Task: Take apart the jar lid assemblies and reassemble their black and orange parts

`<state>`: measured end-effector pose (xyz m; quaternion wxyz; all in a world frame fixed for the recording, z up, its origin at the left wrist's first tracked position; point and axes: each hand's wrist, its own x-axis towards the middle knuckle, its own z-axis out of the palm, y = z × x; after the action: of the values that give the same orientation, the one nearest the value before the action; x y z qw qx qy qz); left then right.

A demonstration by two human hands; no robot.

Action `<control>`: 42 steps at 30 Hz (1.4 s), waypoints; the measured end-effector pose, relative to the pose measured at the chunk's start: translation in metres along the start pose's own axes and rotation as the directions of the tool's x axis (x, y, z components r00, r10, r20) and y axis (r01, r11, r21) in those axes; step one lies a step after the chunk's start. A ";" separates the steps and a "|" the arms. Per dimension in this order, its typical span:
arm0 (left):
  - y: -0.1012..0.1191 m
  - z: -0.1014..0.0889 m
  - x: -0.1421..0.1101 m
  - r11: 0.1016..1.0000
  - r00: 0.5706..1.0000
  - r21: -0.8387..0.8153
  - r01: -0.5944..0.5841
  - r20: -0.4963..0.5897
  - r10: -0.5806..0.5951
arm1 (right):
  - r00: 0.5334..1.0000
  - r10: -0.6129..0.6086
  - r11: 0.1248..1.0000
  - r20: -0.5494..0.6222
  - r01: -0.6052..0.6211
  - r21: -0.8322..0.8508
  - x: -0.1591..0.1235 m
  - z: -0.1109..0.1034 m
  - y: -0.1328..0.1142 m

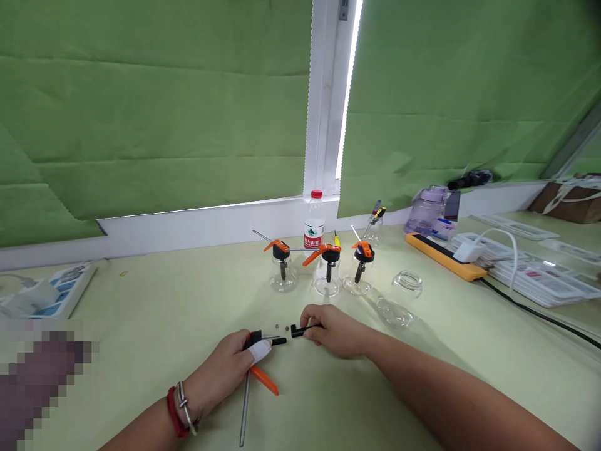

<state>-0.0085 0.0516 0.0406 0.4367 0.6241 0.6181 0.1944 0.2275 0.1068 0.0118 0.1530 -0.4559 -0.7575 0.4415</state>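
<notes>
My left hand (239, 354), a white wrap on its thumb, is closed around a black and orange device. A long metal rod (245, 410) and an orange lever (264, 380) stick out below it, and a thin pin and a black stem (278, 341) point right. My right hand (333, 331) pinches a small black plastic part (297, 331), a short gap away from the stem. Two tiny bits, a silvery one (277, 326) and a brownish one (287, 328), lie between the hands; their kind is too small to tell.
Three glass jars (283, 279) with similar black and orange tops stand beyond my hands. Behind them is a red-capped water bottle (314, 225). Glassware (394, 312) lies to the right, near an orange power strip (444, 257) and white trays (539, 275). Another person's blurred part (42, 382) is at left.
</notes>
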 end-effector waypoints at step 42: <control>-0.011 -0.002 0.003 0.991 0.998 -0.130 -0.019 0.058 0.027 | 0.986 0.120 0.990 -0.117 -0.127 -0.058 -0.007 -0.058 0.010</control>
<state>-0.0164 0.0538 0.0318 0.4921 0.6071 0.5837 0.2203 0.2737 0.1335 0.0378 0.1532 -0.5310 -0.7318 0.3987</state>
